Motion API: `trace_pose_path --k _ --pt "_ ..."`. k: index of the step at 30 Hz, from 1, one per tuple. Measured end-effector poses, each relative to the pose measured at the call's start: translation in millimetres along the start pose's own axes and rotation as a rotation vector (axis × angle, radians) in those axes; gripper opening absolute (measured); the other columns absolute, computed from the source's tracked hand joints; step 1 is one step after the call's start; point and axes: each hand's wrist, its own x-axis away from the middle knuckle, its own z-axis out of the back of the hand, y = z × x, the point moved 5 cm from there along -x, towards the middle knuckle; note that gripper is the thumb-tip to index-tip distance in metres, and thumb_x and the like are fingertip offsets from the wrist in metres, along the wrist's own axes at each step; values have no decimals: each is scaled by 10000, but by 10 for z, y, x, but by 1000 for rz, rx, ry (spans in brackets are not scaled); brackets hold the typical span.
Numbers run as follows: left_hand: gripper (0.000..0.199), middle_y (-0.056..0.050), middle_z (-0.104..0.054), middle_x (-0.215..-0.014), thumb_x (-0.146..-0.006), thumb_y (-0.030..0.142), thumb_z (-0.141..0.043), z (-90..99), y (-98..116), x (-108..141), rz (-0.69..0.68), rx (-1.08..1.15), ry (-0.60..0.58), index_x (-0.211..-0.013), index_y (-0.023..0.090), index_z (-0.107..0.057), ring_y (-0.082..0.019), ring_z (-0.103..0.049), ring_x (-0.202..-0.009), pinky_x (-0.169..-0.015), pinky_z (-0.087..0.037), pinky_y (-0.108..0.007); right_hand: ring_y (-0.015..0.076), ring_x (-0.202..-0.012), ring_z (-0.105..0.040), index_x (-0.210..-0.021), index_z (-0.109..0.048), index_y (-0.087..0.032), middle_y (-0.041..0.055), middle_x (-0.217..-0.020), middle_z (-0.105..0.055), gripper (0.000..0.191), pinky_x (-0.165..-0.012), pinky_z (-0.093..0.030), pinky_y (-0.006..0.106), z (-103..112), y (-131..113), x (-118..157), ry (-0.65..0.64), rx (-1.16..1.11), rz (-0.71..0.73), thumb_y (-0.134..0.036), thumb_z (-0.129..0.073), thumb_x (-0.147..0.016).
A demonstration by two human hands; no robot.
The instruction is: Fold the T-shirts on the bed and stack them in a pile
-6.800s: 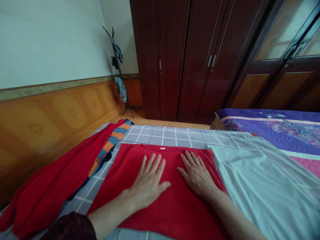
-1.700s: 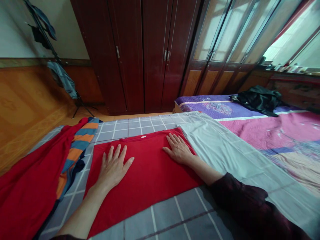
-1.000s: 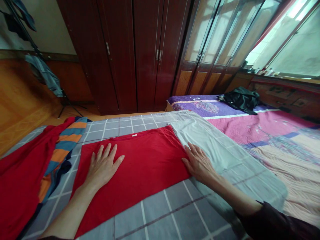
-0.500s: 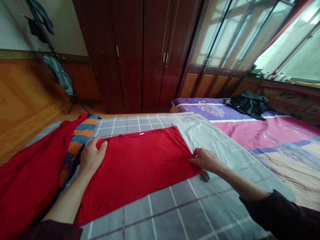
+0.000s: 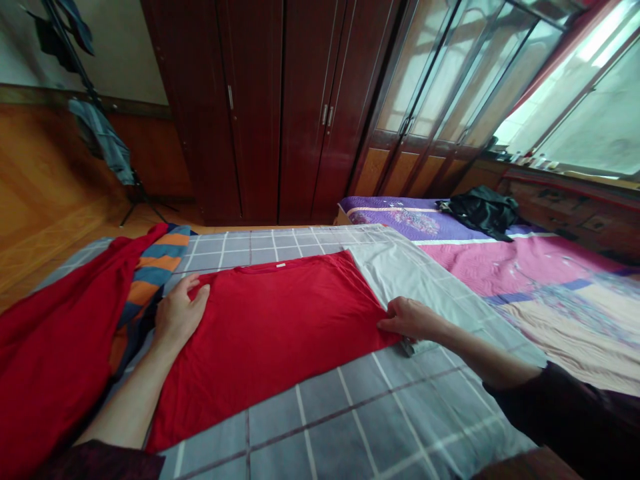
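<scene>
A red T-shirt (image 5: pixel 280 320) lies spread on the grey checked bed cover (image 5: pixel 345 427), its neckline and small white label on the far side. My left hand (image 5: pixel 181 310) rests at the shirt's upper left edge, thumb and fingers apart, touching the cloth. At the shirt's right edge, the fingers of my right hand (image 5: pixel 407 319) pinch the red fabric. Pale light-grey cloth (image 5: pixel 383 273) extends from under the right side of the shirt, partly behind my right hand.
Another red garment (image 5: pixel 65 320) is heaped at the left beside an orange-and-blue striped cloth (image 5: pixel 155 263). A second bed with a purple and pink cover (image 5: pixel 465 260) stands at the right, a black garment (image 5: pixel 483 210) on it. Dark wardrobes (image 5: pixel 255 120) line the back.
The view has shifted slightly. Both hands keep nearly the same places on the red T-shirt, which looks much as before.
</scene>
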Motion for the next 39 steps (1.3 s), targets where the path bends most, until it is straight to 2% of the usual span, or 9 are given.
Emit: trace_pose_path --k 2,5,13,17,21,26,31,35,39 --pt "457 -94 -661 -1147 -842 435 -409 -11 -10 -4 -7 -16 0 -1191 181 -558 -287 -607 -1059 -915 -460 -399 137 -408 -548 -520 -579 -174 10 -412 -544 305 -455 -371 223 -18 21 25 -56 -18 3 -379 -590 -746" --pt "451 -78 -660 -1148 -844 440 -411 -28 -10 -10 -28 -50 -10 -1197 195 -549 -289 -603 -1053 -910 -460 -401 128 -378 -527 -469 -548 -175 9 -390 -533 325 -424 -371 216 -60 70 30 -110 -73 -6 -349 -591 -739" --pt "416 -37 -646 -1147 -867 388 -411 -32 33 21 -36 -117 -72 -1215 184 -510 -267 -602 -994 -911 -451 -402 81 -394 -515 -551 -554 -167 -46 -409 -515 141 -380 -325 154 -132 32 -7 -46 -373 -24 -190 -647 -654" --pt "396 -21 -644 -1143 -860 382 -420 -32 16 17 -12 -120 -64 -1200 200 -513 -260 -586 -1034 -924 -448 -377 127 -443 -590 -663 -560 -162 -16 -472 -576 85 -384 -403 173 -181 36 26 -106 -653 -96 -201 -616 -712" --pt "406 -36 -640 -1167 -869 383 -417 -26 19 10 -25 -97 -83 -1217 194 -508 -267 -595 -1029 -923 -448 -398 146 -539 -639 -846 -592 -156 20 -651 -666 98 -449 -496 217 -232 44 121 -166 -929 -145 -215 -579 -768" --pt "433 -74 -653 -1161 -838 371 -463 -8 -2 -2 2 -31 -58 -1216 173 -539 -287 -604 -1037 -937 -441 -416 129 -480 -601 -797 -592 -118 60 -631 -657 158 -420 -469 208 -340 1 159 -247 -1139 -220 -274 -571 -812" --pt "378 -88 -690 -1020 -783 346 -515 29 -74 -55 41 277 51 -1102 162 -603 -241 -642 -964 -882 -483 -347 97 -444 -558 -766 -569 -145 17 -594 -630 144 -390 -421 182 -391 -45 71 -157 -1240 -226 -280 -586 -814" --pt "383 -67 -688 -898 -718 298 -591 82 -160 -99 185 679 101 -1065 139 -593 -198 -653 -848 -746 -505 -279 80 -457 -531 -781 -586 -153 -7 -624 -623 92 -384 -403 173 -373 -101 27 -2 -1371 -229 -195 -654 -734" --pt "329 -40 -674 -805 -752 272 -566 162 -124 -95 255 823 46 -1052 137 -567 -129 -642 -662 -559 -467 -191 79 -456 -503 -759 -608 -147 -6 -613 -603 145 -398 -406 181 -190 -443 25 65 -1406 -62 -179 -694 -646"
